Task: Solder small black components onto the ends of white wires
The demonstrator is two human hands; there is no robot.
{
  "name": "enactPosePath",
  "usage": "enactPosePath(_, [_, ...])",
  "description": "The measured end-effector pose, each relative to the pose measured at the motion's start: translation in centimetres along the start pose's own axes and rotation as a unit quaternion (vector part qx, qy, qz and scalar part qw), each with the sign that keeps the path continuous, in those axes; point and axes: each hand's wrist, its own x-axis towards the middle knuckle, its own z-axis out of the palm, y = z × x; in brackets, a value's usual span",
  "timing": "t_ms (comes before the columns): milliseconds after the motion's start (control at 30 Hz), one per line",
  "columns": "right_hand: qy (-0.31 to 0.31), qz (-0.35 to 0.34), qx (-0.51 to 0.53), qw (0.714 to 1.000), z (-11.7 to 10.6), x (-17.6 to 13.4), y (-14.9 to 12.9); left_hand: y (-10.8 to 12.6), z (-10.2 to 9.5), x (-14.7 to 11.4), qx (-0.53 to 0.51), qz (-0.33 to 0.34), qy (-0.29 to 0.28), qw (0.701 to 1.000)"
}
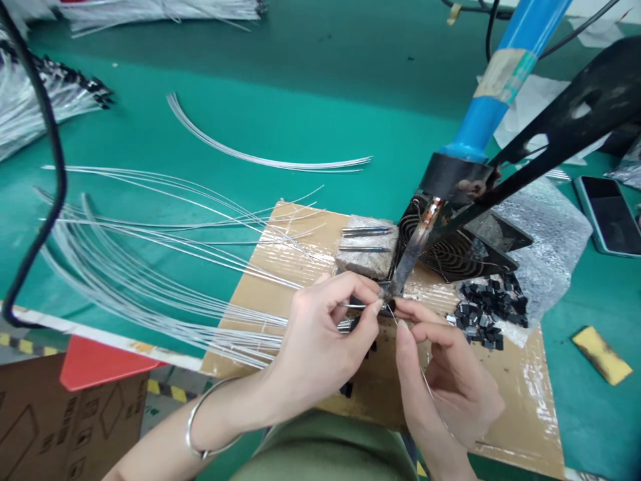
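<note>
A soldering iron point(411, 257) with a blue handle points down from the upper right, clamped to a black metal arm. Just below its tip, my left hand point(330, 334) pinches a thin grey cable point(354, 306) between thumb and fingers. My right hand point(441, 367) closes on thin solder wire point(437, 399), which trails across the palm and whose front end is close to the iron tip. The exact contact point is hidden by fingers and iron. Several loose pale wires point(165, 294) spread to the left of my left hand, their near ends passing behind it.
Cardboard point(521, 394) lies under the work. Black connector pieces point(491, 310) are heaped at right, near bubble wrap point(555, 234), a phone point(608, 217) and a yellow sponge point(602, 354). A black fan point(451, 247) and a grey block point(367, 247) with metal tips stand behind the hands.
</note>
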Motion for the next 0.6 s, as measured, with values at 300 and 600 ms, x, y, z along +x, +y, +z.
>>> enactPosePath(300, [0.006, -0.006, 0.014, 1.0, 0.07, -0.16, 0.28, -0.04, -0.02, -0.04, 0.009, 0.006, 0.0, 1.0])
enactPosePath(600, [0.004, -0.004, 0.017, 1.0, 0.07, -0.19, 0.62, -0.06, 0.04, 0.04, -0.004, -0.011, -0.011, 1.0])
